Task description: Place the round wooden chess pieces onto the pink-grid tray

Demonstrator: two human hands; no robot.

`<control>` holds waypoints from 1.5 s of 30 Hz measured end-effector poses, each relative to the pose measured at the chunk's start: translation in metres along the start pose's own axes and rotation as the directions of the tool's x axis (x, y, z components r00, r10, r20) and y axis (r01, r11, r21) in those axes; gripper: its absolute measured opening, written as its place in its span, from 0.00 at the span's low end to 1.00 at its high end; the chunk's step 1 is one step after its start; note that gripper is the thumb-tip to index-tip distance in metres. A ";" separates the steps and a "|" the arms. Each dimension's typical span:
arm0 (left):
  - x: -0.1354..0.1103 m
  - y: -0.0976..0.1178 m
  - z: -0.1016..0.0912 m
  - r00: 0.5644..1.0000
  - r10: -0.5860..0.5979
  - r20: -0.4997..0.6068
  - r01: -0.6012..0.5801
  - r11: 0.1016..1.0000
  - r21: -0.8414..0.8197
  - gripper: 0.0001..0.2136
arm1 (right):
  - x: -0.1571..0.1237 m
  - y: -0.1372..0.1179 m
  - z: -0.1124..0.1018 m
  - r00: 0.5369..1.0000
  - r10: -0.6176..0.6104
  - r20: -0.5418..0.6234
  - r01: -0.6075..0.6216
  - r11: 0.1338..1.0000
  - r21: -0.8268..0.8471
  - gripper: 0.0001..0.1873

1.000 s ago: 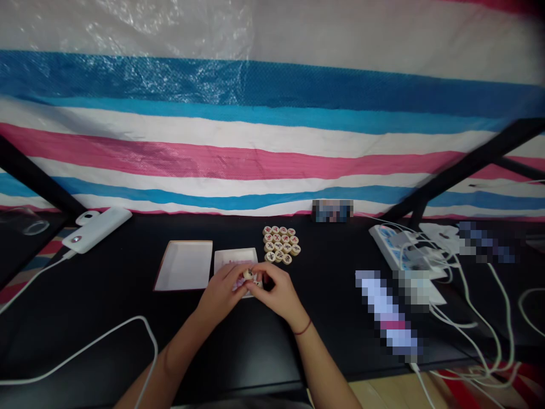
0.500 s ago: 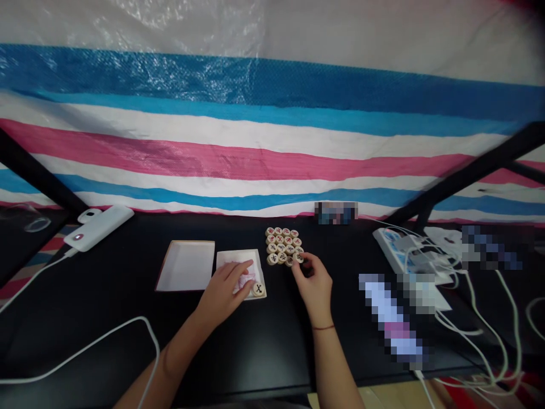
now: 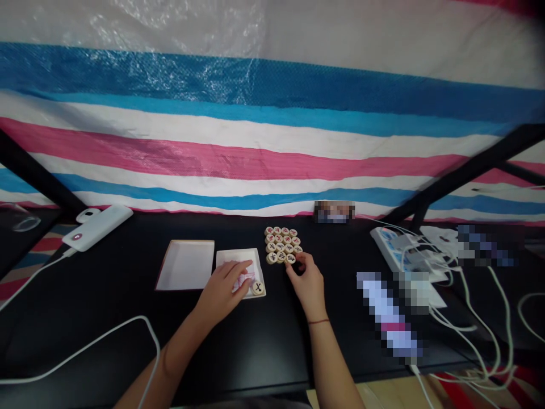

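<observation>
My left hand [image 3: 223,287] rests over a shallow white box [image 3: 220,258], fingers stretched and apart. Beneath it lies something pinkish-white, partly hidden. Near my left thumb, in the box's front right corner, is a round Chinese chess piece [image 3: 258,288] with a dark character. My right hand [image 3: 309,281] is at the front right corner of a block of Chinese chess pieces [image 3: 280,239] arranged in rows, apparently stacked. Its thumb and forefinger are apart, close beside the front row's rightmost piece [image 3: 290,259]; nothing shows between them. Red characters mark the back rows, dark ones the front.
An open box lid [image 3: 187,264] lies left of the box. A white power bank [image 3: 100,227] with a cable stands at the far left. To the right are a blurred phone-like object [image 3: 389,318] and a white power strip [image 3: 388,250] with tangled cables. Striped sheeting [image 3: 255,159] hangs behind.
The piece that my right fingers held at the block's front right corner now sits in the front row's third place. My right hand has moved slightly left and opened; my left hand stays put.
</observation>
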State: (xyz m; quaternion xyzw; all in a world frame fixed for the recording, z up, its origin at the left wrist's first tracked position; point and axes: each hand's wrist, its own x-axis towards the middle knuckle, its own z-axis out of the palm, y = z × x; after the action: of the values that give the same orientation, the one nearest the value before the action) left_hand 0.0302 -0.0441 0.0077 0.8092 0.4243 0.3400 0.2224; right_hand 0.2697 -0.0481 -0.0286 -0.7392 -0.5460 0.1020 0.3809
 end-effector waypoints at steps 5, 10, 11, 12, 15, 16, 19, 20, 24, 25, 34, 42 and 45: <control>0.000 -0.001 0.000 1.000 -0.013 0.023 0.013 1.000 0.005 0.16 | -0.001 0.002 0.001 0.999 -0.037 -0.011 0.036 0.996 -0.084 0.15; 0.000 -0.002 0.000 1.000 -0.015 0.025 0.015 1.000 0.005 0.16 | -0.001 0.004 0.003 0.998 -0.070 -0.002 0.070 0.996 -0.059 0.15; 0.000 -0.003 0.000 1.000 -0.013 0.023 0.013 1.000 0.005 0.16 | 0.000 0.005 0.004 0.997 -0.073 0.000 0.073 0.996 -0.055 0.15; 0.000 -0.003 0.001 1.000 -0.010 0.020 0.010 1.000 0.005 0.15 | 0.000 0.005 0.004 0.997 -0.074 0.002 0.074 0.996 -0.052 0.14; 0.000 -0.004 0.001 1.000 0.007 0.023 -0.008 0.999 0.044 0.14 | 0.001 0.001 0.001 0.995 -0.102 -0.018 0.101 0.993 -0.056 0.14; 0.000 -0.004 0.001 0.999 0.016 0.029 -0.018 0.997 0.074 0.14 | 0.000 -0.002 -0.001 0.992 -0.117 -0.047 0.114 0.992 -0.061 0.13; 0.000 0.000 0.002 0.996 0.052 0.073 -0.064 0.981 0.183 0.13 | -0.004 -0.018 -0.006 0.978 -0.160 -0.136 0.158 0.987 -0.024 0.12; 0.000 0.002 0.002 0.994 0.062 0.094 -0.081 0.974 0.214 0.13 | -0.006 -0.025 -0.007 0.977 -0.174 -0.121 0.178 0.984 0.026 0.11; -0.002 0.009 0.006 0.981 0.076 0.177 -0.125 0.950 0.287 0.10 | -0.018 -0.048 -0.003 0.933 -0.302 0.197 0.247 0.933 0.262 0.12; -0.003 0.009 0.007 0.978 0.075 0.194 -0.131 0.946 0.297 0.10 | -0.020 -0.052 -0.001 0.902 -0.335 0.271 0.257 0.923 0.285 0.12; -0.002 0.010 0.009 0.957 0.031 0.288 -0.124 0.943 0.310 0.08 | -0.022 -0.055 0.008 0.840 -0.355 0.410 0.287 0.933 0.219 0.15; 0.002 0.016 0.014 0.956 -0.061 0.288 -0.015 0.966 0.256 0.08 | -0.024 -0.057 0.010 0.841 -0.325 0.432 0.286 0.946 0.154 0.15; 0.001 0.016 0.016 0.958 -0.078 0.278 0.025 0.982 0.188 0.06 | -0.025 -0.056 0.011 0.845 -0.326 0.423 0.284 0.945 0.161 0.15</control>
State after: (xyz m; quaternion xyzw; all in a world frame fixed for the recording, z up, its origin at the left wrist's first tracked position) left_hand 0.0507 -0.0531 0.0081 0.8552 0.4384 0.1744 0.2147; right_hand 0.2129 -0.0586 -0.0048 -0.5816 -0.7237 0.2311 0.2909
